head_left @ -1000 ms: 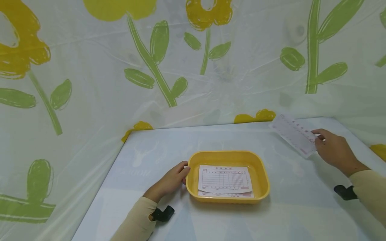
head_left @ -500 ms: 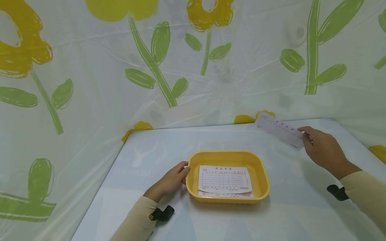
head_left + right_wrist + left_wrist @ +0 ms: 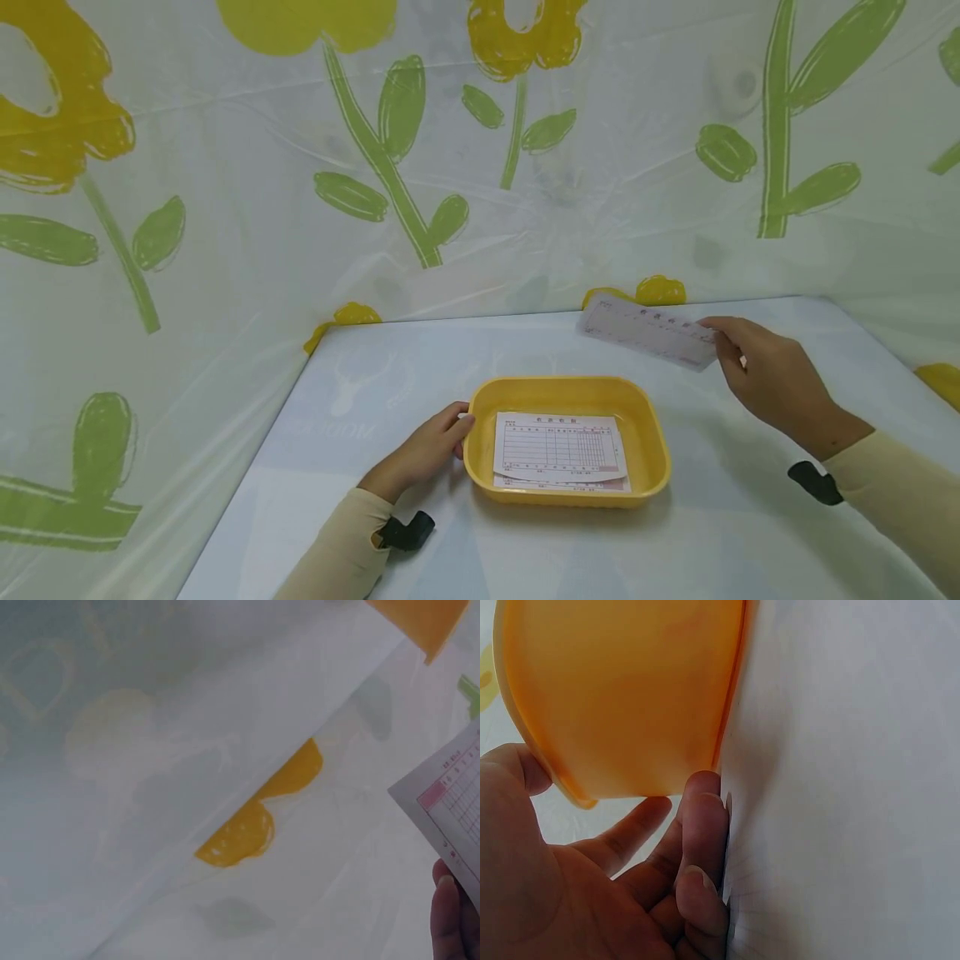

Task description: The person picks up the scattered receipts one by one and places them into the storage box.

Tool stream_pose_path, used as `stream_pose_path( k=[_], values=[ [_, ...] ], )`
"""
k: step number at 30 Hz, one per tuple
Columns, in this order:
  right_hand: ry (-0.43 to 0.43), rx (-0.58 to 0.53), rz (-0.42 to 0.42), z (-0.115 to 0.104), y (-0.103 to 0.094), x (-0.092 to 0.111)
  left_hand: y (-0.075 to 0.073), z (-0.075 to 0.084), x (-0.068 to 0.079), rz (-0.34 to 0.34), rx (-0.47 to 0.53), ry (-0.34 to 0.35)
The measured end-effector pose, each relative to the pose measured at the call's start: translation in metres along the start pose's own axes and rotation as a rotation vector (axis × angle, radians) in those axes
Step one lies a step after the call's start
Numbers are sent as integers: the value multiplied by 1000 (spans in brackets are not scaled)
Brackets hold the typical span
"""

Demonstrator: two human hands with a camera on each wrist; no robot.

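Observation:
A shallow yellow plastic basket-like tray (image 3: 652,442) sits on the table, with printed paper forms (image 3: 558,446) stacked inside it. My left hand (image 3: 420,450) holds the tray's left end. The left wrist view shows the thumb at the rim of the tray (image 3: 630,697), and the other fingers curl low by the end wall, close to the tabletop. Up and to the right of the tray, my right hand (image 3: 772,379) pinches a single printed form (image 3: 648,332) by its right end. In the right wrist view, the form (image 3: 457,795) shows a red-lined grid beside the fingertips (image 3: 448,907).
The pale table (image 3: 405,358) ends at a back edge against a white curtain (image 3: 247,275) printed with yellow flowers and green leaves. A black strap mount sits at each wrist, the left mount (image 3: 405,532) near the table surface.
My right hand has moved left with the form, bringing it nearer the tray, and the form has tilted flatter. My left hand and the tray have stayed in place.

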State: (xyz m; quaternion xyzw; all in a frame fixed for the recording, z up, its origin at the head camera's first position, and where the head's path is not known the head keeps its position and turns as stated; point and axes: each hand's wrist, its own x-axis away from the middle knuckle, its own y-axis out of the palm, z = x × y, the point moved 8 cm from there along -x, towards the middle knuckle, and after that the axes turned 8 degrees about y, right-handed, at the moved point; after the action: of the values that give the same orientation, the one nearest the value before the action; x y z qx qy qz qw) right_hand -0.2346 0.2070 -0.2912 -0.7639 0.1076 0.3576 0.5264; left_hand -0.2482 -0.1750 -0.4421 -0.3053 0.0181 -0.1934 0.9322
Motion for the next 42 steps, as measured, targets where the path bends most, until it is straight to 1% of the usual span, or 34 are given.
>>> stream_pose_path(
  k=[4,7,11,14,17,21,28,42],
  values=[
    [-73,-14,23,-20,-2,0,0,-1,0,-1,-4,-6],
    [-124,-26,22,-33,-2,0,0,-1,-1,-1,-3,-4],
    [-181,-38,32,-46,-2,1,0,1,-1,10,1,13],
    [-211,-51,43,-54,-2,2,-1,2,-1,24,2,27],
    [-217,-78,38,-60,1,3,-2,2,-1,33,3,33],
    [-188,-122,-1,-64,11,5,-2,2,-1,30,0,33],
    [-109,-183,-115,-70,32,11,-2,2,-1,31,-7,34],
    [71,-283,-387,-73,73,19,-2,2,-2,32,-10,43]
  ],
)
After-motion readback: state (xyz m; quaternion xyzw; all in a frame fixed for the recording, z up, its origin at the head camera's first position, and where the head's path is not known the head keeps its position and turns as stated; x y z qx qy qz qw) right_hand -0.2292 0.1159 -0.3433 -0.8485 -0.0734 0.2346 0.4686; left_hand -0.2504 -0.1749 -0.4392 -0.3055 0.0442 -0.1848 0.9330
